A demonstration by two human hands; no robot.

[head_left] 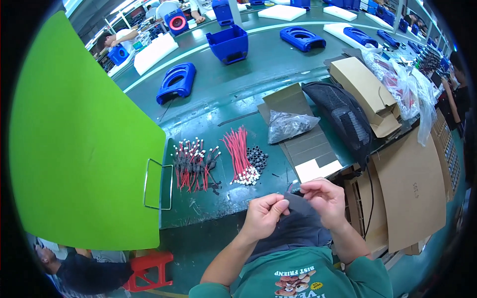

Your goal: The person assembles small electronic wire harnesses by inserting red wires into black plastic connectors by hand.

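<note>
Close in front of my body, my left hand (264, 215) pinches a thin dark grey strip (298, 204) between thumb and fingers. My right hand (327, 202) is curled at the strip's other end, its fingertips slightly blurred; what they grip is hard to make out. A short wire with a pale connector (293, 183) sticks up just beyond the strip. On the green bench lie a bundle of red wires (237, 151) with white connectors, a pile of small black rings (257, 158), and wired pieces wrapped in black (195, 163).
A bright green panel (84, 139) stands at left. Flattened cardboard (310, 149), a plastic bag of dark parts (289, 126), a black mesh bag (343, 119) and an opened carton (365, 92) lie at right. Blue housings (177, 83) rest on the line beyond; a red stool (149, 272) is lower left.
</note>
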